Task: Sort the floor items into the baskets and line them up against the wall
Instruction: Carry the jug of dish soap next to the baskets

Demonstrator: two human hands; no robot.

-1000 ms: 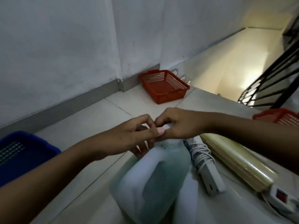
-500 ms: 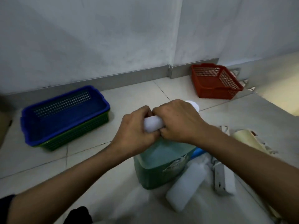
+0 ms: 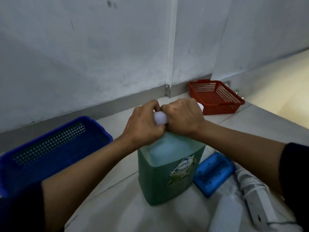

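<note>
A large jug of green dishwashing liquid stands upright in the middle, above the pale tiled floor. My left hand and my right hand both grip its white handle at the top, knuckles touching. A blue basket sits at the left near the wall, with a green one nested under it earlier. A red basket rests in the corner against the wall at the right.
A blue plastic block lies right of the jug. A white power strip with coiled cord and a white bottle lie at the lower right. A grey skirting runs along the wall.
Both hands closed on the jug's handle and the jug went from tilted to upright. The view swung left, bringing the blue basket closer and the red basket to the right.
</note>
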